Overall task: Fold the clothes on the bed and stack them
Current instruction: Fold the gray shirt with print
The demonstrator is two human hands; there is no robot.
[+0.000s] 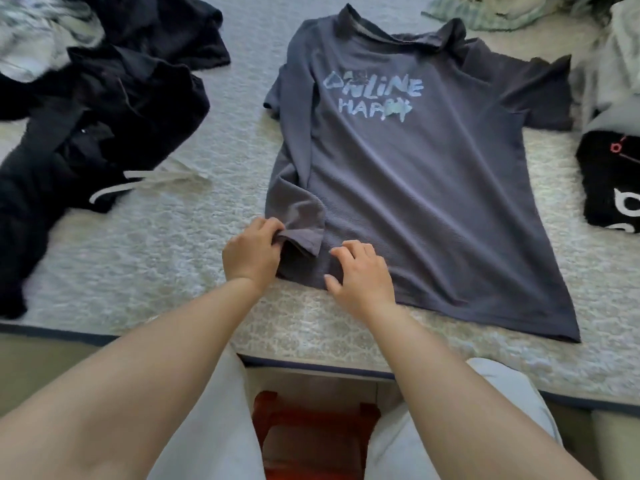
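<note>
A dark grey T-shirt (408,174) with pale blue lettering lies face up on the bed (156,237), collar at the far end and hem toward me. Its near left corner is folded over. My left hand (252,251) pinches that folded corner of the hem. My right hand (360,271) rests on the shirt's lower edge just beside it, fingers bent and spread on the fabric.
A heap of black clothes (86,133) with a white drawstring lies at the left. A folded black garment with white print (613,188) sits at the right edge. Light-coloured clothes (502,12) lie at the far right. The bed's front edge runs in front of my knees.
</note>
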